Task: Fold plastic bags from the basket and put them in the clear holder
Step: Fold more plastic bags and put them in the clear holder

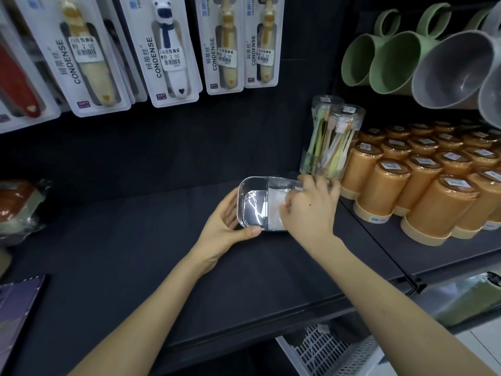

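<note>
The clear holder (pixel 252 204) stands on the dark shelf (pixel 135 240), a little right of the middle. My left hand (pixel 225 221) grips its left end, thumb along the near edge. My right hand (pixel 309 204) reaches over its right half with curled fingers on a folded white plastic bag (pixel 273 210) that sits inside the holder. How the fingers hold the bag is partly hidden. A white slotted basket (pixel 325 351) shows below the shelf's front edge at the bottom right.
Several orange cups (pixel 433 185) crowd the shelf to the right. Two clear tubes of toothbrushes (pixel 330 139) stand just behind the holder. Packaged toothbrushes (pixel 168 50) and green and grey mugs (pixel 406 58) hang above. A wrapped item (pixel 19 207) lies at far left.
</note>
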Available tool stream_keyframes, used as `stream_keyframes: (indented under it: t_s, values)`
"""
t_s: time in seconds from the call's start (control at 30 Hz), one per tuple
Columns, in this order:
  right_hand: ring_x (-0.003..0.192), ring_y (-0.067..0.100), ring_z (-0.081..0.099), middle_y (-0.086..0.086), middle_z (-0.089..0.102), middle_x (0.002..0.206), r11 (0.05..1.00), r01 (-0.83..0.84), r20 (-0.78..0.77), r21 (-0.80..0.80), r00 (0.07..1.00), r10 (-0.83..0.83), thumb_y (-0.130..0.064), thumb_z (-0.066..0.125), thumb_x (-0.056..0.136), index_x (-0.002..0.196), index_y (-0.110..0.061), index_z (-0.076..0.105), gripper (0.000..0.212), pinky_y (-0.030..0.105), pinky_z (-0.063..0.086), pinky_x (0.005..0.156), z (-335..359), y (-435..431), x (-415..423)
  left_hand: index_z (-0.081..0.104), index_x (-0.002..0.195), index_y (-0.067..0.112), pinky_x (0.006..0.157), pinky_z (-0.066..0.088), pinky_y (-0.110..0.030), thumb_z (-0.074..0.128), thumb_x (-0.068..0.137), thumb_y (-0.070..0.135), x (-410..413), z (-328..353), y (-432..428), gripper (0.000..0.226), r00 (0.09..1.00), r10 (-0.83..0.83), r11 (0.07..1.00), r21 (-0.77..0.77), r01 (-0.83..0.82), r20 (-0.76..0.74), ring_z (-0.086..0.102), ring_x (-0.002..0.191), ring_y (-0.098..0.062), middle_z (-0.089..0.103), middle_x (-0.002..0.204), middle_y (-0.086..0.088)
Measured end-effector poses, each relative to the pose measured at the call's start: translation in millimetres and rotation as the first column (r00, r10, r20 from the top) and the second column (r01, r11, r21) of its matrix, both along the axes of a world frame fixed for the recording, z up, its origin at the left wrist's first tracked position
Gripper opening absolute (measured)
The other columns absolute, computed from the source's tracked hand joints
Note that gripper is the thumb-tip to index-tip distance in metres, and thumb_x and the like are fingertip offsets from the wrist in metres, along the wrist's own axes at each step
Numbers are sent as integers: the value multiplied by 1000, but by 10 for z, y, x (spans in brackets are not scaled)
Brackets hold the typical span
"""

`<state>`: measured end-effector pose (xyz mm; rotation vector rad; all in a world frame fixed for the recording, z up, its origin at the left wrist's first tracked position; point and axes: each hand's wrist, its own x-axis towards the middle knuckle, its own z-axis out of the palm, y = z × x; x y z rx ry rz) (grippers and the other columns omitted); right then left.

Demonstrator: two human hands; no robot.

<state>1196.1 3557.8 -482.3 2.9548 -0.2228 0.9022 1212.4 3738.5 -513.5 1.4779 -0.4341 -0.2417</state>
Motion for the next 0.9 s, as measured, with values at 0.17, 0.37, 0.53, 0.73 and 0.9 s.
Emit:
stream_keyframes:
  t_s: [0.17,0.37,0.53,0.73,0.9]
  values:
    - [107,35,57,14,63,117,990,-129,85,60,989,124,-36,82,61,86,-16,71,34,52,23,104,86,-138,-146,45,129,39,101,42,-17,85,57,17,-8,18,39,85,1000,-27,999,16,27,1,48,127,3,56,127,31]
    - [118,31,50,9,58,127,949,-295,74,114,955,288,-58,59,71,93,-27,72,40,53,20,108,119,-237,-192,44,133,34,100,43,-20,82,62,7,2,26,64,85,999,-42,999,35,42,-7,48,128,0,57,129,28]
    - [133,40,39,16,50,139,957,-270,-168,102,944,285,-66,67,61,94,-33,75,47,60,6,110,65,-185,-62,40,142,27,109,40,-30,85,60,18,13,36,103,94,998,-69,996,54,69,-3,47,132,-11,52,141,9]
    - [144,38,18,15,31,153,963,-246,-291,-107,934,206,-59,76,65,109,-35,71,50,57,-15,110,184,-99,-25,40,142,24,111,39,-33,85,58,19,27,37,110,96,998,-57,997,58,58,-16,48,131,-11,53,141,6]
    - [147,30,8,6,21,158,978,-206,-291,-28,938,189,-68,66,71,120,-41,64,56,53,-16,111,236,-202,-70,40,142,25,111,39,-35,86,58,19,30,43,115,96,998,-62,996,63,63,-23,48,131,-10,52,141,8]
